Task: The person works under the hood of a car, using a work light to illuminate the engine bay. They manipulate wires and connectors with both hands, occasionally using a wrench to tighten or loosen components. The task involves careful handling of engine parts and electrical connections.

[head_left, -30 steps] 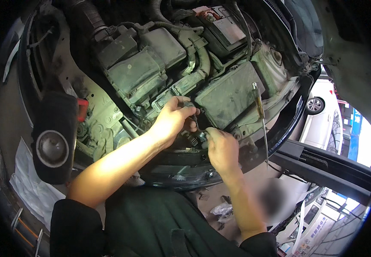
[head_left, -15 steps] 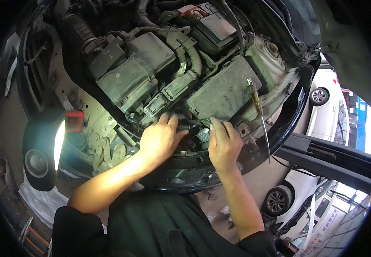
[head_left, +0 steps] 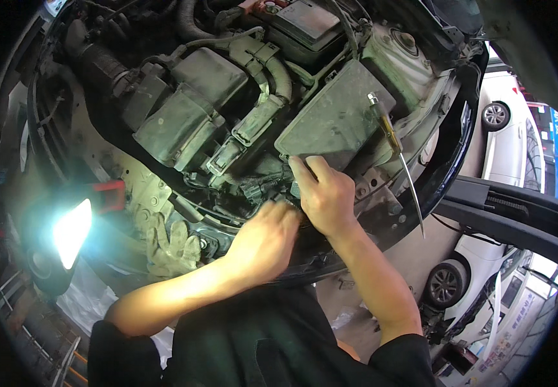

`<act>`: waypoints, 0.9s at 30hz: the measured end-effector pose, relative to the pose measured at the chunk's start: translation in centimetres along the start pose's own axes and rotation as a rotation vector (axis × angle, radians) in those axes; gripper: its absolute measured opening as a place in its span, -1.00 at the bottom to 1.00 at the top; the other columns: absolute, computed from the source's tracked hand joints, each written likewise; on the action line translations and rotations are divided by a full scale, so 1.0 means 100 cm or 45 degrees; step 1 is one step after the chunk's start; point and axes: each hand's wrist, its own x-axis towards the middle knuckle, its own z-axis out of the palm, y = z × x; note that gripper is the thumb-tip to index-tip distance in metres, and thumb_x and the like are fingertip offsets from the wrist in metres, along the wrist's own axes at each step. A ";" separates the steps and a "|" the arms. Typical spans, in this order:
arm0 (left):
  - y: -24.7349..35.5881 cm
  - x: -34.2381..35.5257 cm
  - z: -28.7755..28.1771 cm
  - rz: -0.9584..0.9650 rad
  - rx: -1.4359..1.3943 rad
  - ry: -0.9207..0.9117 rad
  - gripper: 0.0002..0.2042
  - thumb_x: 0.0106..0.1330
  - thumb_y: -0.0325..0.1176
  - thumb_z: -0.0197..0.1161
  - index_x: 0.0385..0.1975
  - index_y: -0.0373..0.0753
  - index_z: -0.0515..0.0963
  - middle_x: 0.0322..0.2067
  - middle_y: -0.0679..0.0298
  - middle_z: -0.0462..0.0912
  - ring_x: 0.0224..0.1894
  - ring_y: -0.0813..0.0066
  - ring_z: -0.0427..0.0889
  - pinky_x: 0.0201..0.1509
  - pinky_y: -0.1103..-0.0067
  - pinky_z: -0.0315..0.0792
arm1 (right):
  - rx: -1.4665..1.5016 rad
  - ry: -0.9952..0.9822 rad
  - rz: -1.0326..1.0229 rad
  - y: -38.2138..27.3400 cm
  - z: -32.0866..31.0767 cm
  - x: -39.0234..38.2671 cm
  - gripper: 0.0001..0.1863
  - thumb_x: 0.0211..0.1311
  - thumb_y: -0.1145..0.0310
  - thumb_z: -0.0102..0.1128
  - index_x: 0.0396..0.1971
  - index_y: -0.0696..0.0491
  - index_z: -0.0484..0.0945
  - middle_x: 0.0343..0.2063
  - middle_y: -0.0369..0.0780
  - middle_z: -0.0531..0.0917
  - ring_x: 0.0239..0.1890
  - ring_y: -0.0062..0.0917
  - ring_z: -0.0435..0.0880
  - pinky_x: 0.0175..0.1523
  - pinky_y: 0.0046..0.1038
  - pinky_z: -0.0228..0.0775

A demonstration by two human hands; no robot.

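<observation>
My left hand (head_left: 263, 238) is closed at the front of the engine bay, its curled fingers slightly blurred; whatever they hold is hidden. Close beside it, my right hand (head_left: 327, 200) has its fingers bent down at the front corner of a dusty black box cover (head_left: 330, 116). A small silvery ribbed piece (head_left: 295, 189) shows at the right hand's fingers, mostly covered by them. Black wiring with a connector (head_left: 259, 188) lies just beyond the left hand. On the box's right side rests a screwdriver (head_left: 391, 138) with a yellowish clear handle, its long shaft pointing toward me.
A lit work lamp (head_left: 72, 235) shines at the left. Beside it, a soiled work glove (head_left: 172, 245) lies on the front frame. An air filter housing (head_left: 179, 132), ribbed hose (head_left: 279, 80) and battery (head_left: 308, 22) fill the bay. A dark lift arm (head_left: 498, 206) and white cars (head_left: 504, 148) are at right.
My left hand has drawn back toward me and a little right, its fingers now curled more tightly. My right hand has shifted slightly up and left. The view has moved a little.
</observation>
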 end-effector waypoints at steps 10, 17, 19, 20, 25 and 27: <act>-0.017 0.040 -0.003 -0.324 0.480 -0.160 -0.57 0.13 -0.53 0.08 0.05 -0.54 0.43 -0.01 -0.16 0.57 -0.13 0.10 0.67 -0.10 0.38 0.60 | -0.052 -0.034 -0.013 0.005 -0.007 -0.013 -0.68 -0.01 0.41 0.17 -0.18 0.13 0.56 -0.42 -0.26 0.47 -0.45 -0.47 0.57 -0.37 -0.45 0.44; -0.038 0.051 0.008 -0.236 0.492 -0.145 -0.82 0.01 -0.50 0.25 -0.35 -0.32 0.53 -0.37 0.04 0.63 -0.33 0.06 0.68 -0.28 0.28 0.57 | -0.109 -0.254 0.131 -0.005 -0.017 -0.021 -0.89 -0.04 0.43 0.16 -0.45 0.06 0.46 -0.44 -0.24 0.45 -0.43 -0.45 0.58 -0.34 -0.40 0.43; -0.045 0.056 0.000 -0.140 0.565 -0.245 -0.91 0.03 -0.46 0.27 -0.46 -0.23 0.56 -0.44 0.09 0.63 -0.38 0.09 0.68 -0.33 0.29 0.56 | -0.136 -0.324 0.185 -0.008 -0.020 -0.021 -0.89 -0.04 0.43 0.16 -0.46 0.05 0.46 -0.44 -0.24 0.47 -0.43 -0.45 0.60 -0.34 -0.40 0.43; -0.048 0.057 -0.001 -0.061 0.598 -0.258 -0.93 0.07 -0.46 0.24 -0.44 -0.23 0.56 -0.46 0.12 0.63 -0.38 0.11 0.68 -0.35 0.31 0.56 | -0.149 -0.360 0.215 -0.010 -0.022 -0.023 -0.90 -0.05 0.43 0.16 -0.47 0.04 0.47 -0.45 -0.24 0.49 -0.43 -0.45 0.61 -0.34 -0.40 0.42; -0.049 0.051 -0.007 0.004 0.473 -0.287 -0.78 0.08 -0.46 0.27 -0.25 -0.28 0.53 -0.43 0.11 0.67 -0.39 0.13 0.71 -0.33 0.33 0.60 | -0.227 -0.463 0.296 -0.011 -0.023 -0.031 -0.86 -0.04 0.39 0.23 -0.48 0.03 0.46 -0.50 -0.25 0.53 -0.49 -0.42 0.61 -0.31 -0.38 0.37; -0.047 0.048 -0.007 -0.110 0.428 -0.339 -0.63 0.04 -0.48 0.31 -0.11 -0.31 0.45 -0.40 0.09 0.66 -0.37 0.10 0.71 -0.35 0.32 0.59 | -0.136 -0.426 0.310 -0.009 -0.024 -0.031 -0.84 -0.03 0.38 0.26 -0.47 0.04 0.45 -0.49 -0.23 0.53 -0.47 -0.38 0.60 -0.29 -0.35 0.36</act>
